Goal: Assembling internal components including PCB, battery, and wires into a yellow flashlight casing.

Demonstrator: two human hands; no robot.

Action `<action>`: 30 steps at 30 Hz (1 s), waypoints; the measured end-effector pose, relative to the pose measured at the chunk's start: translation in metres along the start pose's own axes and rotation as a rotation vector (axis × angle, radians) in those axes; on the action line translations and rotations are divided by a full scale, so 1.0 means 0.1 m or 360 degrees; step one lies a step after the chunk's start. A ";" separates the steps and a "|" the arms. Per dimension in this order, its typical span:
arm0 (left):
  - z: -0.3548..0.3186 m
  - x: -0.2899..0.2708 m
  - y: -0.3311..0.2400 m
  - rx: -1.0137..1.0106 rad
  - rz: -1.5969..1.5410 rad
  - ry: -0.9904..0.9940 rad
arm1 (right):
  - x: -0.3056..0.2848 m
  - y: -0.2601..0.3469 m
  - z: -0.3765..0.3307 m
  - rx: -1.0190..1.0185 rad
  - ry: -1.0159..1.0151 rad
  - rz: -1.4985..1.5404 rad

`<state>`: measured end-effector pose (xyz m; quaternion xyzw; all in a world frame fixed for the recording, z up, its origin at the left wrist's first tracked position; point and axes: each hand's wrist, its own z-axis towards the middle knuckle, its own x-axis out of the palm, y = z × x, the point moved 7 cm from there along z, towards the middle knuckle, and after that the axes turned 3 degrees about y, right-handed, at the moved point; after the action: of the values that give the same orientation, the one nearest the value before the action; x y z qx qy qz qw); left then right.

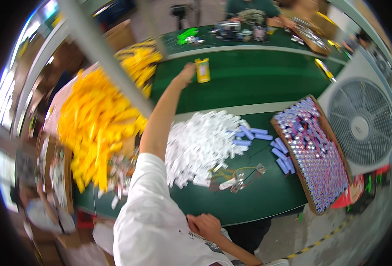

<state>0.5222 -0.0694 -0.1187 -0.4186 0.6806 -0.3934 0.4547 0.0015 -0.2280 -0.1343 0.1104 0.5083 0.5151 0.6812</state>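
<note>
Left hand [187,74] extends over the green belt [258,84], just beside a yellow pack [202,71]. Right hand [207,226] is at the table [196,205] edge. White pieces [200,146] lie heaped.

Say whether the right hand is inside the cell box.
No, the right hand is by the table, well left of the cell box.

A workshop, with heaped parts [200,146] beside a conveyor belt [258,73]

Left arm [158,124]'s stretched way out toward 12 o'clock, left hand [187,74] too blurry to read the grip. Right forearm [236,250] angles in from 5 — right hand [207,226] loosely curled around 6.
</note>
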 end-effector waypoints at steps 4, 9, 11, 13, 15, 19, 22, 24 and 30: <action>-1.25 0.78 -0.15 0.0661 0.1018 -0.0365 | 0.07 -0.02 -0.04 -0.0158 -0.0064 -0.0054; -3.49 1.06 0.03 0.0486 0.0918 0.1009 | -0.04 0.12 -0.15 -0.0325 -0.0124 -0.0075; -3.63 0.59 0.32 0.0021 0.0947 0.0866 | -0.04 0.10 -0.18 -0.0354 -0.0142 -0.0040; -3.35 -0.18 0.54 0.0043 0.1396 0.0241 | -0.07 0.07 -0.19 -0.0374 -0.0155 -0.0030; -3.23 -0.63 0.48 -0.0130 0.1573 -0.0392 | -0.09 0.04 -0.19 -0.0376 -0.0183 -0.0085; -2.83 -0.55 0.77 -0.0516 0.1395 -0.0605 | -0.04 0.07 -0.17 -0.0308 -0.0197 -0.0160; -2.57 -0.43 0.89 -0.0681 0.1629 -0.0649 | -0.02 0.09 -0.14 -0.0297 -0.0256 -0.0226; -2.47 -0.39 0.83 -0.0692 0.1387 -0.0505 | -0.04 0.04 -0.18 -0.0303 -0.0291 -0.0154; -2.83 -0.69 0.95 -0.0058 0.0392 -0.0946 | -0.02 0.04 -0.23 -0.0139 -0.0328 -0.0030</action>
<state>0.2498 0.0707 -0.1077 -0.4378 0.5703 -0.1839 0.6703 -0.0190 -0.2367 -0.1408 0.1282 0.4136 0.5161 0.7390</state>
